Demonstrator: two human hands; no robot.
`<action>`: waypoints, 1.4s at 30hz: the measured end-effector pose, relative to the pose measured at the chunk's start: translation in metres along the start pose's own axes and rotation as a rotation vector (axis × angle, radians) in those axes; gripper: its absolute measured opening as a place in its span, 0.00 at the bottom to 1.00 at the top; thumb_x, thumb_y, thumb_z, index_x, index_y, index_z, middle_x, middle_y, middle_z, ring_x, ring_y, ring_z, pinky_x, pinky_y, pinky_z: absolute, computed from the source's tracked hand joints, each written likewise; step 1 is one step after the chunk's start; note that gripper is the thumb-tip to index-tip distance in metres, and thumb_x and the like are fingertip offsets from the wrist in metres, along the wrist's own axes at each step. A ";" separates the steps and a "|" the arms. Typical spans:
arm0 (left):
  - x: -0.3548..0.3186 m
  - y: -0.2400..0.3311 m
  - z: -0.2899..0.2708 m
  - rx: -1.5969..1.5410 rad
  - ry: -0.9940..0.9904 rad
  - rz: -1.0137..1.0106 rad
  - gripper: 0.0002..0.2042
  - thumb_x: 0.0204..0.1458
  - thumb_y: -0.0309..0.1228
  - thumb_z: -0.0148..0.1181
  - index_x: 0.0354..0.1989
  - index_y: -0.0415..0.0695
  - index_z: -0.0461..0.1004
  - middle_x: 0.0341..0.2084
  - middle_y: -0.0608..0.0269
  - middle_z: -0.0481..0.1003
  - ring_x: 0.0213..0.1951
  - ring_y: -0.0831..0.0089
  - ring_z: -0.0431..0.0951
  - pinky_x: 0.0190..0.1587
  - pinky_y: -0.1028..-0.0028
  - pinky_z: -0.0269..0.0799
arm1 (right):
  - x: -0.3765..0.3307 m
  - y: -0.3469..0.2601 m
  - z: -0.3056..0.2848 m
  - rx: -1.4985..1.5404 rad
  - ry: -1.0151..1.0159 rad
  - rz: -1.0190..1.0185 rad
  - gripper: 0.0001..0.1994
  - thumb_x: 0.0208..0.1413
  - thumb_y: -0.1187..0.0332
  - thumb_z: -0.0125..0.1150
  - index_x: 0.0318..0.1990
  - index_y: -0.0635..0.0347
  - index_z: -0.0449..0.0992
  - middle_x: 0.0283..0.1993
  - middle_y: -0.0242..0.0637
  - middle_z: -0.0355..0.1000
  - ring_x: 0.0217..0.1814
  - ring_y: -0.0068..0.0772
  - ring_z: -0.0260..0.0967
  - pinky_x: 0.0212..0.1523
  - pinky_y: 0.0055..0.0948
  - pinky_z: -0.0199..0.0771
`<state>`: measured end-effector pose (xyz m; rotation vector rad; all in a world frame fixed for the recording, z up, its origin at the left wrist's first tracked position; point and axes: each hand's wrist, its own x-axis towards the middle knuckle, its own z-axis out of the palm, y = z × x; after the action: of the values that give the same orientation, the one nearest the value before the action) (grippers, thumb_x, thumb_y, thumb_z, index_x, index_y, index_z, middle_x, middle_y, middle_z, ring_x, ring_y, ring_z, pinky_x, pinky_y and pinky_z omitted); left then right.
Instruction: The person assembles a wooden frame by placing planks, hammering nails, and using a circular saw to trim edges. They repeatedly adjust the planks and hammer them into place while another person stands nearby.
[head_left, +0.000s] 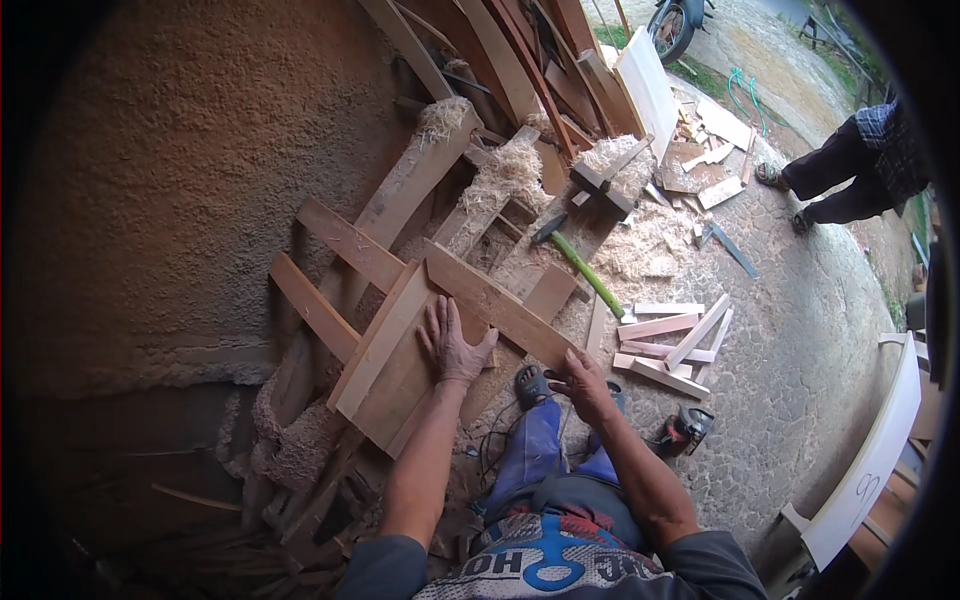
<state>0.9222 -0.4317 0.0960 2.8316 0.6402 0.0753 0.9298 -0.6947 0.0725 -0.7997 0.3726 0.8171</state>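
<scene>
A wooden assembly of flat boards lies over the rough timber bench in front of me, with a wide panel [400, 385] at its near side. My left hand [458, 350] rests flat on that panel, fingers stretched. A narrow board [497, 308] runs across the panel's far edge, slanting down to the right. Around its right end my right hand [585, 385] is closed, the fingertips partly hidden. Two rails [315, 310] jut out to the left of the assembly. Just beyond the narrow board lies a hammer [588, 275] with a green handle.
Wood shavings [510, 175] cover the bench, where a dark hand plane [603, 192] sits. Several cut sticks [665, 362] and a red-black power tool [686, 430] lie on the floor. A person [850, 160] stands at the right. Tall planks [500, 60] lean at the back.
</scene>
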 end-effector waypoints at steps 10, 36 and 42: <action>0.002 -0.004 0.002 0.014 0.021 -0.001 0.54 0.44 0.58 0.66 0.76 0.43 0.49 0.76 0.54 0.49 0.77 0.52 0.41 0.75 0.45 0.27 | -0.183 0.023 -0.175 -1.294 0.025 0.246 0.34 0.66 0.45 0.48 0.70 0.61 0.63 0.73 0.53 0.60 0.78 0.48 0.52 0.76 0.39 0.49; 0.001 -0.003 0.005 0.007 0.026 -0.006 0.54 0.42 0.60 0.67 0.75 0.45 0.51 0.76 0.55 0.51 0.77 0.52 0.42 0.74 0.41 0.29 | -0.279 0.020 -0.213 -2.105 0.066 0.288 0.11 0.56 0.67 0.54 0.29 0.59 0.81 0.29 0.47 0.80 0.32 0.48 0.80 0.34 0.47 0.80; 0.000 -0.003 0.006 0.013 0.034 -0.009 0.54 0.42 0.59 0.68 0.75 0.45 0.51 0.75 0.54 0.51 0.77 0.52 0.42 0.74 0.41 0.30 | -0.284 0.023 -0.216 -2.163 0.042 0.267 0.07 0.53 0.66 0.58 0.28 0.53 0.81 0.30 0.44 0.80 0.32 0.45 0.80 0.31 0.42 0.78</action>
<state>0.9221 -0.4306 0.0891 2.8459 0.6626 0.1184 0.7297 -0.9905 0.0841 -2.7764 -0.6332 1.2990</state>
